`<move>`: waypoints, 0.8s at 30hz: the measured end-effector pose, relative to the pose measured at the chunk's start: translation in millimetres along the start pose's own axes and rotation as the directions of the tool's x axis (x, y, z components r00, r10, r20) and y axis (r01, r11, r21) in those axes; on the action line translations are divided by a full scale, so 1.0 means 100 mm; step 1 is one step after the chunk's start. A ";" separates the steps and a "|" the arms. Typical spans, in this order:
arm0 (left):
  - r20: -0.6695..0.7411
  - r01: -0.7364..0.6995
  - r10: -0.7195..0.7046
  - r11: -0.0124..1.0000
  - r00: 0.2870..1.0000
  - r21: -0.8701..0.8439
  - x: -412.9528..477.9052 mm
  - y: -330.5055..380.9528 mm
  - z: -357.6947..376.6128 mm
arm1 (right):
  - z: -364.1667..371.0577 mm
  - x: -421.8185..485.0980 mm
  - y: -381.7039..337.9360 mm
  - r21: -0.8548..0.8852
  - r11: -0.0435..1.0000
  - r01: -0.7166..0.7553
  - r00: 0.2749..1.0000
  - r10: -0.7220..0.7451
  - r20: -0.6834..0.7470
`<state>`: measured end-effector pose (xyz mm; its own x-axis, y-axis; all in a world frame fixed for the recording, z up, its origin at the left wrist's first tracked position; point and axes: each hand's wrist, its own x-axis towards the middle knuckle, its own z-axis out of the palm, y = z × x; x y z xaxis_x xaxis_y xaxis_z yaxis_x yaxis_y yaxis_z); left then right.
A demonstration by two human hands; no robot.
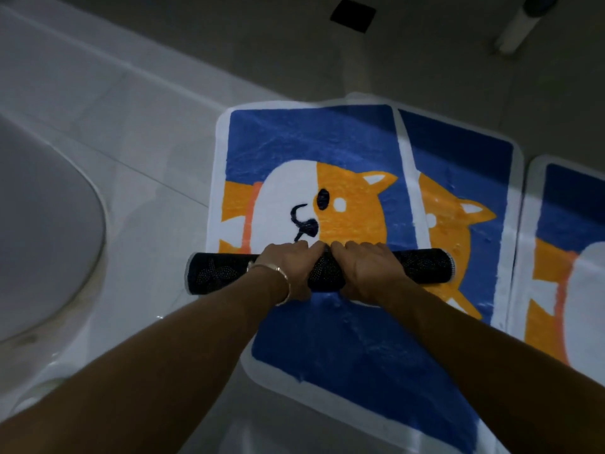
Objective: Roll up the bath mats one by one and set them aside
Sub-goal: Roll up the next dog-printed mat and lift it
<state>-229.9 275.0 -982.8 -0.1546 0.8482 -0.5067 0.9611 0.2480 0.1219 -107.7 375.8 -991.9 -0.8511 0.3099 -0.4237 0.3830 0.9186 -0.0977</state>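
Observation:
A bath mat (311,149) with a blue ground and an orange-and-white dog lies on the tiled floor. Its near end is wound into a tight roll (216,273), with the dark dotted underside facing out. My left hand (288,267) and my right hand (366,267) sit side by side on the middle of the roll, fingers curled over its far side. A second mat (360,355) of the same print lies underneath and shows near me and to the right. A third mat (573,224) lies flat at the far right.
A white rounded fixture (42,224) fills the left side, with a raised white ledge (98,60) behind it. A dark square floor drain (353,14) is at the top. A white post (517,31) stands at the top right. The light is dim.

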 end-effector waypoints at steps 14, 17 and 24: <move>-0.055 -0.024 0.023 0.999 0.998 -0.022 0.01 -0.01 0.00 | -0.05 -0.06 0.04 -0.045 0.999 0.009 0.998 -0.012 -0.057; -0.153 0.028 -0.014 0.996 0.988 0.085 -0.06 0.04 0.18 | -0.20 0.10 0.06 0.118 0.992 0.051 0.977 -0.074 0.202; -0.073 0.046 -0.050 0.997 0.996 -0.056 0.01 0.01 0.00 | 0.05 -0.09 0.06 -0.116 0.993 0.025 0.981 -0.047 -0.190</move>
<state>-229.4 276.5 -982.9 -0.2185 0.8665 -0.4487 0.9387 0.3124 0.1462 -96.2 377.2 -993.2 -0.9210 0.3071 -0.2396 0.3171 0.9484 -0.0035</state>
